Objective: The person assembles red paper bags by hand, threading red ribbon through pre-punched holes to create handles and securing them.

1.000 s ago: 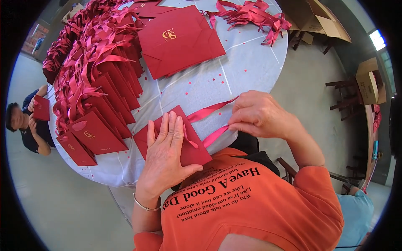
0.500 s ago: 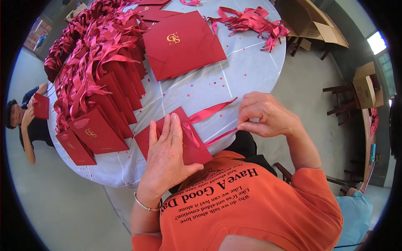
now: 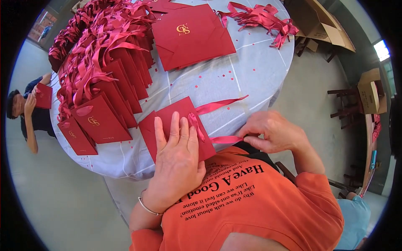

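A small red paper gift bag [image 3: 182,107] lies flat near the table edge in front of me. My left hand [image 3: 178,148] is spread flat on it, fingers extended, pressing it against the cloth. Two ends of red ribbon come out of the bag's right side. One ribbon end [image 3: 222,104] lies loose on the table, pointing right. The nearer ribbon [image 3: 226,139] runs taut to my right hand [image 3: 268,131], which pinches its tip between thumb and fingers. A short loop of ribbon shows on the bag's face beside my left fingers.
Many ribboned red bags [image 3: 102,121] stand in rows at the left. Flat red bags [image 3: 194,37] are stacked farther back, beside a bundle of loose ribbons [image 3: 268,21]. Red dots litter the white tablecloth [image 3: 197,85]. Cardboard boxes [image 3: 368,94] sit at the right; another person [image 3: 31,111] holds a bag.
My right hand has moved nearer and slightly right, drawing the lower ribbon straighter. My left hand stays flat on the bag. The view has shifted a little.
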